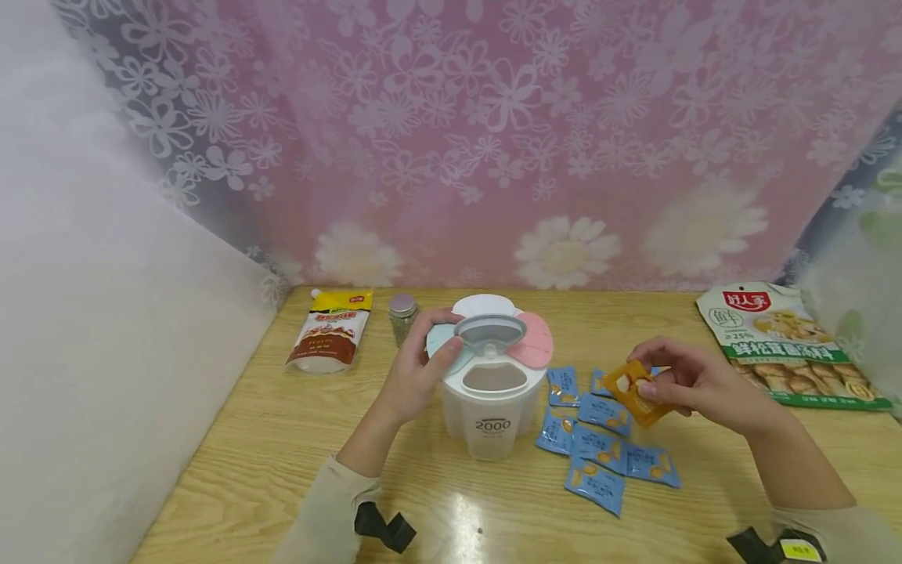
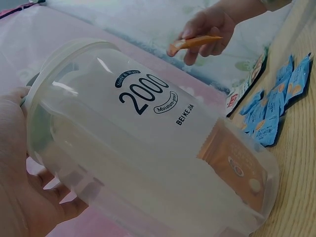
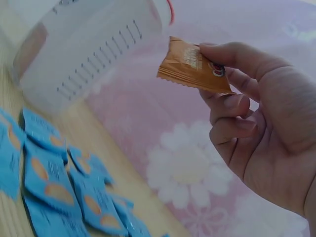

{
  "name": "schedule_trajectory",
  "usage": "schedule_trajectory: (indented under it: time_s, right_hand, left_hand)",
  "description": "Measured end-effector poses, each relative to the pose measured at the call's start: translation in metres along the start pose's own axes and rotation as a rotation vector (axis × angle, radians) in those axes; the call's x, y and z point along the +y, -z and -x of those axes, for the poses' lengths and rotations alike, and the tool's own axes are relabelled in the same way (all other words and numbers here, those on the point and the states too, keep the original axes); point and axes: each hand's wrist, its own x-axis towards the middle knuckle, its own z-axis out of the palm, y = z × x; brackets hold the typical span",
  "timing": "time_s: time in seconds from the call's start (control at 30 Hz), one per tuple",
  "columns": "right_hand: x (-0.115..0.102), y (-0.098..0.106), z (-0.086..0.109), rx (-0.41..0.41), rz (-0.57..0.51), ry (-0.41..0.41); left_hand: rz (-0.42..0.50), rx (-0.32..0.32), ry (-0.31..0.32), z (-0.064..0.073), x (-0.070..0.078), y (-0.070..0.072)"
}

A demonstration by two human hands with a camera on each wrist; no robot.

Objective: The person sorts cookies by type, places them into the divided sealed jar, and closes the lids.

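Note:
A clear plastic storage container [image 1: 491, 427] marked "2000" stands upright mid-table. Its lid has white, pink and pale-green flaps; a grey flap [image 1: 490, 333] is raised behind an open hole [image 1: 495, 377]. My left hand [image 1: 417, 364] grips the container's left side, thumb on the lid. Through the wall in the left wrist view, an orange packet [image 2: 237, 165] shows at the bottom. My right hand [image 1: 694, 384] pinches another orange packet [image 3: 192, 66] between thumb and fingers, right of the container. Below it lie several blue packets [image 1: 597, 446], partly overlapping.
At the back left lie a spouted pouch [image 1: 330, 330] and a small jar [image 1: 403, 317] with a purplish lid. A large white-and-green food bag [image 1: 789, 345] lies at the right. A floral pink curtain [image 1: 493, 157] hangs behind the wooden table [image 1: 268, 470].

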Motion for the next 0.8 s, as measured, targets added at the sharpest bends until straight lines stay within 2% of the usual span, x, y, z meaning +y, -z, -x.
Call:
schedule_trajectory:
  time_s: [0.17,0.53,0.8]
  right_hand:
    - [-0.012,-0.009,-0.015,0.041,-0.068,0.103]
    - [-0.051,-0.039,-0.035,0.148,-0.114,0.118]
    - [-0.071,-0.060,-0.057,0.219,-0.228,0.218]
  left_hand:
    - [-0.010,0.009,-0.003,0.000,0.002,0.001]
    - [-0.006,0.002,-0.011,0.001,0.001,0.000]
    - [-0.003,0.017,-0.007,0.000,-0.001,-0.001]
